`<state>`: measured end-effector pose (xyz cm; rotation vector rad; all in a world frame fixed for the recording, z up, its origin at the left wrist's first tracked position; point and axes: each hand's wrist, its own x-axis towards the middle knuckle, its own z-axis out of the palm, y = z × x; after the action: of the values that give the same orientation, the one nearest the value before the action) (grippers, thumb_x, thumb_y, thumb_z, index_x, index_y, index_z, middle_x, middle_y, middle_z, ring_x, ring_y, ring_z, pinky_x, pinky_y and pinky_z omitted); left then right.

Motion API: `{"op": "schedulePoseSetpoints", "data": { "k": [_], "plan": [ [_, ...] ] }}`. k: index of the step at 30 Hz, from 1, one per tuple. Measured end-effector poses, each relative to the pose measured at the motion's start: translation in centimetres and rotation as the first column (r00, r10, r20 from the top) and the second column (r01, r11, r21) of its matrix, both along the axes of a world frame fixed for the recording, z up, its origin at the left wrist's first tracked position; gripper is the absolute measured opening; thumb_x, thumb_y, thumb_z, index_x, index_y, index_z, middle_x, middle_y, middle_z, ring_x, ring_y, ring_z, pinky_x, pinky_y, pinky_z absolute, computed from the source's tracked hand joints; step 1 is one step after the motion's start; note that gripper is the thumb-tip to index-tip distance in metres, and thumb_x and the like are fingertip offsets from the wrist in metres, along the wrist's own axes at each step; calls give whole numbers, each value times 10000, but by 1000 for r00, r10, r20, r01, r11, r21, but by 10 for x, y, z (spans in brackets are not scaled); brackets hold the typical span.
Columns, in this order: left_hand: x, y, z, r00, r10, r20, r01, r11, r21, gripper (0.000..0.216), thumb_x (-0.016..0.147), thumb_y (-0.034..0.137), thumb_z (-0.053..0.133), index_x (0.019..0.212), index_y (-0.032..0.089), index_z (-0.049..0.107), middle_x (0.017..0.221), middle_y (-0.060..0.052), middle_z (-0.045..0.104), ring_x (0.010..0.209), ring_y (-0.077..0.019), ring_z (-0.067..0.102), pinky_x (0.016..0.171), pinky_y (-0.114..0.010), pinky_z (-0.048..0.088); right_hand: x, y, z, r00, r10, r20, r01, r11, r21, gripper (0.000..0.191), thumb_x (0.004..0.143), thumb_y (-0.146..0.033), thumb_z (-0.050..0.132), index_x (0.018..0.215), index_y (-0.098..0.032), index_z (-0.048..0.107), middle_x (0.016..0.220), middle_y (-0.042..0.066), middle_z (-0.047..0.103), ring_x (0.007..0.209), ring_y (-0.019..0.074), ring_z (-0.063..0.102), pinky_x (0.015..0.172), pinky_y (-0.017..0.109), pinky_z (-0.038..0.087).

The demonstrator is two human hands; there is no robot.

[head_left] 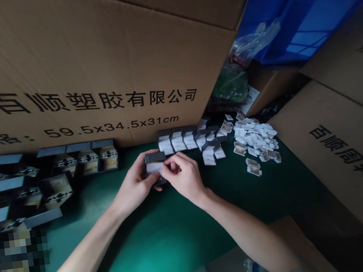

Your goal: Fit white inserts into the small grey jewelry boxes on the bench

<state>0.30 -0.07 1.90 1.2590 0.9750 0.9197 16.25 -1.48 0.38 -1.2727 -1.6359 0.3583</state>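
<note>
Near the middle of the green table, my left hand [136,175] is wrapped round a small dark box [155,157] with its lid raised. A white insert [154,168] shows in the box's front. My right hand [183,171] has thumb and fingers pinched at the right edge of that white insert; the fingertips partly hide the contact. Just behind and to the right stand several similar dark boxes with white inserts [178,141]. Farther right lies a heap of small white folded pieces [257,137], with a few loose ones at its near side.
Rows of open dark boxes with pale interiors [87,161] line the left side. A large cardboard carton [90,54] walls off the back; another carton [343,141] stands at right. A blue bin [305,12] and plastic bags [231,82] are behind. A plastic bottle [259,270] lies at the near edge.
</note>
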Motion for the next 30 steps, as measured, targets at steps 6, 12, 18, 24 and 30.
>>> {"op": "schedulePoseSetpoints", "data": {
  "k": [6, 12, 18, 24, 30],
  "plan": [
    [0, 1, -1, 1000, 11, -18, -11, 1000, 11, 534, 787, 283, 720, 1296, 218, 570, 947, -32, 655, 729, -179, 626, 506, -259, 569, -1, -1, 2, 1000, 12, 22, -12, 1000, 7, 168, 892, -258, 626, 732, -210, 623, 675, -39, 507, 561, 93, 476, 545, 232, 409],
    [-2, 0, 2, 997, -3, -71, 3, 1000, -10, 548, 801, 255, 666, 1337, 242, 553, 920, -23, 641, 661, -154, 591, 451, -224, 518, 0, 0, -2, 999, 36, 21, -37, 999, 3, 86, 890, -254, 634, 820, -218, 601, 776, -16, 587, 621, 102, 549, 581, 222, 488],
    [-2, 0, 3, 994, -54, -90, 56, 998, 20, 583, 798, 253, 660, 1369, 243, 545, 1009, -51, 669, 652, -145, 597, 458, -219, 531, 2, -1, 1, 990, 123, 69, -128, 990, 67, 375, 892, -309, 703, 1235, -243, 565, 1183, 91, 642, 1070, 215, 654, 895, 345, 596],
    [-5, 1, -2, 988, -96, -124, 100, 995, 22, 660, 813, 270, 678, 1446, 250, 492, 960, -31, 673, 717, -174, 642, 575, -261, 572, 3, -1, 5, 988, 136, 71, -141, 987, 75, 150, 955, -244, 620, 1105, -240, 621, 1098, 81, 646, 1079, 214, 655, 950, 351, 574],
    [-4, 2, -1, 988, -40, -151, 48, 998, 48, 610, 824, 333, 694, 1411, 242, 555, 1173, -75, 704, 986, -267, 686, 786, -347, 597, 6, 1, 3, 993, 80, 86, -87, 993, 82, 139, 934, -189, 569, 1057, -231, 620, 1026, 66, 684, 980, 208, 671, 871, 338, 576]
  ]
}}
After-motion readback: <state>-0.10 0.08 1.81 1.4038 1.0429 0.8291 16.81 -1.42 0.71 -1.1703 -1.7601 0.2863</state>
